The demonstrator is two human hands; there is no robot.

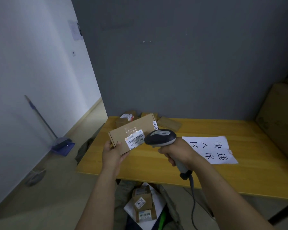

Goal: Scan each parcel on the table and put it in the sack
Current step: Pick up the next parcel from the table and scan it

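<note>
your left hand (112,155) grips a flat parcel (131,133) over the table (206,176), right hand (178,151) clenched round the scanner (160,136) at its label; a few parcels (142,202) lie in the sack (123,191) below, a small pile (126,119) waits.

Only the person's arms and hands are in view. Two forearms enter from the near edge, one on the left and one on the right, and both are bare along their whole visible length. The left hand (112,155) and the right hand (178,151) are bare as well, with uncovered wrists, knuckles and fingers.
</note>
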